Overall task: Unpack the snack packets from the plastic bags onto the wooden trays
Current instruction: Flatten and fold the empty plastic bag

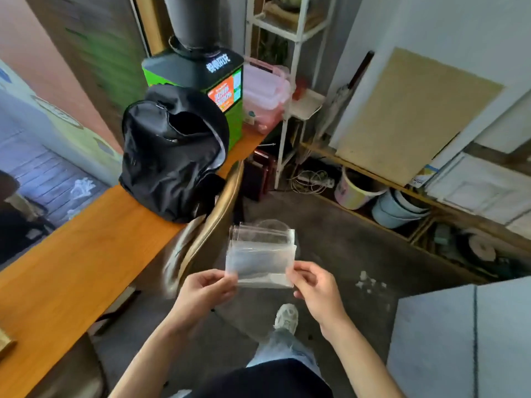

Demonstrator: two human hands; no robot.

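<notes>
A stack of clear plastic zip bags (260, 254) hangs in the air above the floor, in front of me. My left hand (205, 290) pinches its lower left corner. My right hand (314, 282) pinches its lower right corner. The bags look see-through and flat, and I see no snack packet inside them. No wooden tray shows clearly; a small wooden corner (5, 344) sits at the left edge on the counter.
A long orange wooden counter (71, 268) runs along the left, with a black backpack (172, 156) and a green machine (201, 81) on it. A chair back (212, 219) stands beside the counter. Buckets (356, 191) and boards line the right wall.
</notes>
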